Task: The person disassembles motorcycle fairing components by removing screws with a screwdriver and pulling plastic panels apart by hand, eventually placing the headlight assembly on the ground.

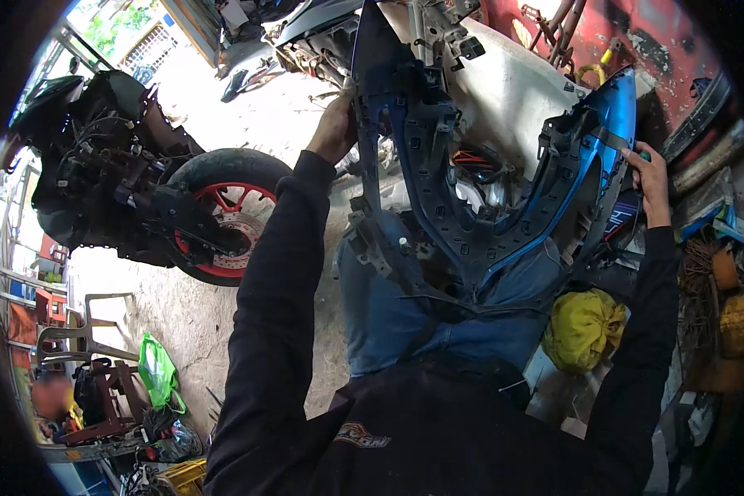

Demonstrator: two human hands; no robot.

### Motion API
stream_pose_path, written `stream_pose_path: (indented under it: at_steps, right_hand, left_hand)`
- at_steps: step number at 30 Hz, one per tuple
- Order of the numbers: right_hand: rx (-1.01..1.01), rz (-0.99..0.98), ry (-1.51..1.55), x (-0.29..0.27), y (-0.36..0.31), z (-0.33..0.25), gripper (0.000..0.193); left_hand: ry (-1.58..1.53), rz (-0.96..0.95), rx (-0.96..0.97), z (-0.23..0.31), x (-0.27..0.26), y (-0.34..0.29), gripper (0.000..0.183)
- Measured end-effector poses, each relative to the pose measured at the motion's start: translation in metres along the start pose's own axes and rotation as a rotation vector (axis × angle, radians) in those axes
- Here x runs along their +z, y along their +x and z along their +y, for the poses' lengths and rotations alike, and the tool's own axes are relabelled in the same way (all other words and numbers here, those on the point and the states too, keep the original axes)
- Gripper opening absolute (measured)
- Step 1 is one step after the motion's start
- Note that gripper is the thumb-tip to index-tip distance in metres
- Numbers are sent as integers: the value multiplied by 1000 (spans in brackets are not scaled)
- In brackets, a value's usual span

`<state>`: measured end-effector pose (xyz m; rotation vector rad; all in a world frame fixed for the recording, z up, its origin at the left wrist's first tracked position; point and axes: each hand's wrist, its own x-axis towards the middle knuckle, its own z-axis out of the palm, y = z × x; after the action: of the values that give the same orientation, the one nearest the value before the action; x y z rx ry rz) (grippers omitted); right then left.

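Note:
A large V-shaped motorcycle fairing (426, 178), black on its inner side with blue edges, rests over my jeans-clad lap with its two arms pointing away from me. Clips and slots line its inner face. My left hand (336, 128) grips the outer edge of its left arm, the fingers partly hidden behind the panel. On the far right, my right hand (651, 182) is closed around the edge of the blue right arm. A small green thing shows by the right fingers; I cannot make out what it is.
To the left stands a partly stripped black motorcycle (116, 165) with a red-rimmed wheel (231, 217). A yellow bundle (585, 331) lies beside my right thigh. Chairs (99, 318) and a green bag (157, 372) are at lower left. More vehicle parts (314, 37) lie ahead.

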<state>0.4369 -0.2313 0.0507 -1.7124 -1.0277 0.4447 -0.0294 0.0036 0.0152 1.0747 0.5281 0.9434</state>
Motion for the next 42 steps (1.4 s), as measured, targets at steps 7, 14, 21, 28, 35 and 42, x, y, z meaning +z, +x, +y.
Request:
stream_pose_path:
  at_steps: [7, 14, 21, 28, 35, 42]
  right_hand:
    - [-49, 74, 81, -2, 5, -10, 31]
    - [-92, 143, 104, 1, 6, -8, 32]
    - [-112, 135, 171, -2, 9, -10, 40]
    - [-177, 201, 157, -1, 13, 0, 40]
    - [-133, 176, 181, 3, 15, 8, 41]
    - [-138, 152, 175, 3, 13, 7, 40]
  left_hand:
    - [-15, -19, 49, 14, 2, 6, 40]
    - [-1, 8, 57, 19, -3, 11, 46]
    - [25, -31, 100, 26, 3, 11, 49]
    - [-1, 64, 107, 24, -1, 14, 49]
    - [-16, 73, 93, 18, -1, 14, 51]
    - [-26, 25, 86, 13, 2, 16, 53]
